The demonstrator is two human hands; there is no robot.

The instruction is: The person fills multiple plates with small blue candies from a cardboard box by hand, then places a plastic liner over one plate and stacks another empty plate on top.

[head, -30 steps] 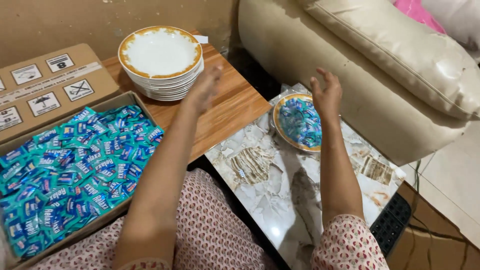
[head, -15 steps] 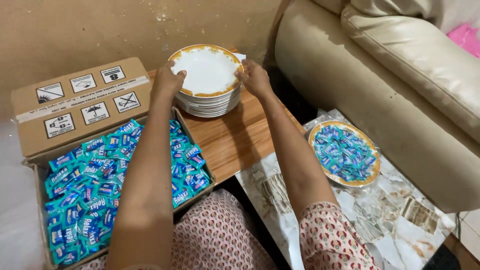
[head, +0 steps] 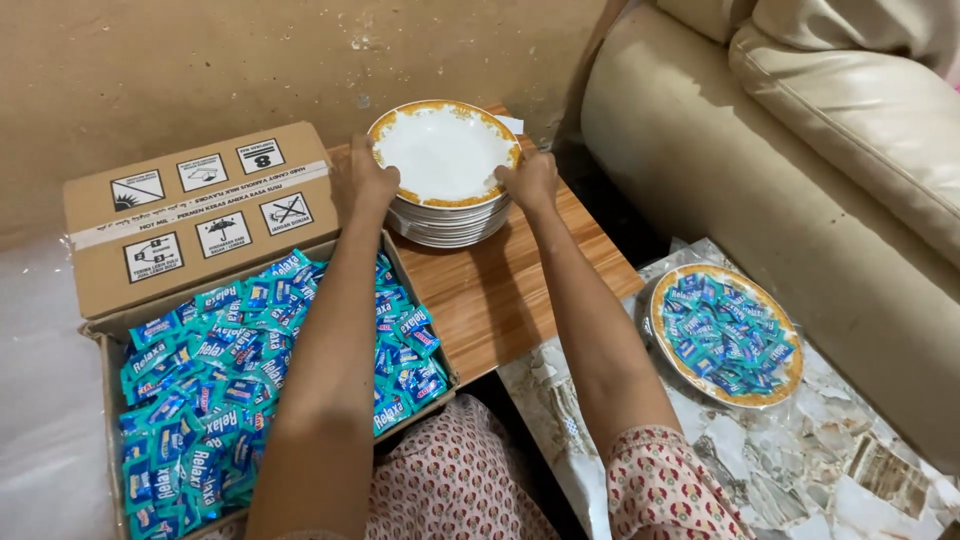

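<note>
White top plate [head: 445, 152], gold-orange rim, on a stack on wooden surface [head: 500, 290]; left hand [head: 360, 183] and right hand [head: 530, 180] clamped on its opposite edges.

Bare tan wall [head: 200, 70], cream sofa [head: 800, 150]

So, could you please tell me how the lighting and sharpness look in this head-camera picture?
Head view: soft, even light, everything sharp, no motion blur on the left hand or right hand; the top plate is bright white, nearly washed out; the forearms cast soft shadows on the wooden table; the sofa shows a mild sheen and the candy box is crisp.
</note>
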